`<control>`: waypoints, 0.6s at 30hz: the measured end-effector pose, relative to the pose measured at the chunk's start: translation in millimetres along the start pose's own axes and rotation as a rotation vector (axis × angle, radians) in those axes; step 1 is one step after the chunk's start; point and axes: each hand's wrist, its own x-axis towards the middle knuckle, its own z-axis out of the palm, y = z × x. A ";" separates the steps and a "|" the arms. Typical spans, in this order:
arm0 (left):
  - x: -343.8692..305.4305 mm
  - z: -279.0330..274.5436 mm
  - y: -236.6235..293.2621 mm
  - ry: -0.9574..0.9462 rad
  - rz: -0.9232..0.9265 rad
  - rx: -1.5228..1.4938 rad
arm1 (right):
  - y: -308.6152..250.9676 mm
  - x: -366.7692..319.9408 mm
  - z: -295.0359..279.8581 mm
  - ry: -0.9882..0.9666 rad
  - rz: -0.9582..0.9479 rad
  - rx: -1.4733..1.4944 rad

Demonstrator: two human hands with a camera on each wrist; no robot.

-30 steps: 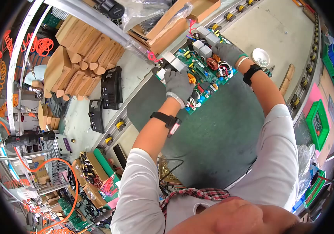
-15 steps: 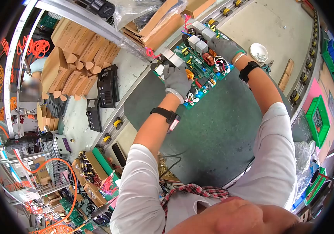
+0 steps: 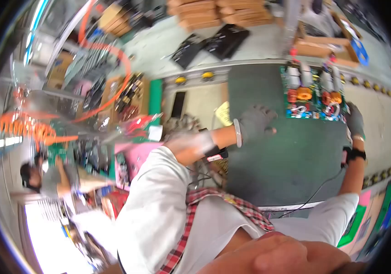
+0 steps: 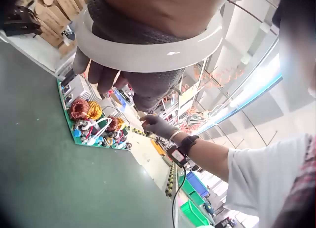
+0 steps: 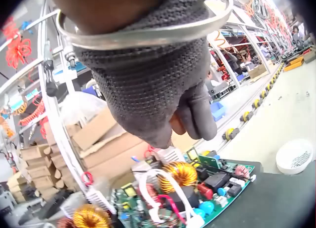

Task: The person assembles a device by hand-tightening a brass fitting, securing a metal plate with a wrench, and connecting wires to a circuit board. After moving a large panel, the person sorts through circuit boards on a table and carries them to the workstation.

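Observation:
A green circuit board (image 3: 315, 101), crowded with orange and copper-coloured coils, capacitors and white wires, lies at the far right of the dark green mat (image 3: 268, 164). My gloved left hand (image 3: 255, 123) is over the mat, left of the board and apart from it, with relaxed fingers and nothing in its grasp. Beside the board's right edge is my gloved right hand (image 3: 355, 121). In the right wrist view its fingers (image 5: 200, 117) hang down loosely past the coils and wires, holding nothing.
Black plastic covers (image 3: 226, 42) and cardboard pieces (image 3: 195, 16) lie beyond the mat. An open carton (image 3: 325, 50) stands behind the board. A white dish (image 5: 284, 161) of small parts sits right of it. A dark cable (image 3: 316, 194) runs from my right wrist. Another person (image 3: 60, 176) is at far left.
My left hand has left the board and moved left over the mat. My right hand has shifted from the components to the board's right edge. The head view has swung left.

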 end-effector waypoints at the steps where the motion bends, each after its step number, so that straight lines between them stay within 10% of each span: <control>1: -32.3 -0.2 -1.7 -0.049 0.005 -0.065 | -2.3 -7.5 -2.7 0.028 -0.047 0.028; 10: -283.7 15.8 -24.7 -0.007 0.017 -0.208 | -113.8 -134.6 -120.4 -0.113 -0.103 0.174; 15: -418.5 50.2 -117.4 0.409 -0.586 -0.200 | -162.8 -260.6 -164.0 -0.141 0.164 0.170; 18: -521.9 71.8 -203.4 0.647 -1.033 0.088 | -97.3 -366.1 -110.1 -0.106 0.281 0.575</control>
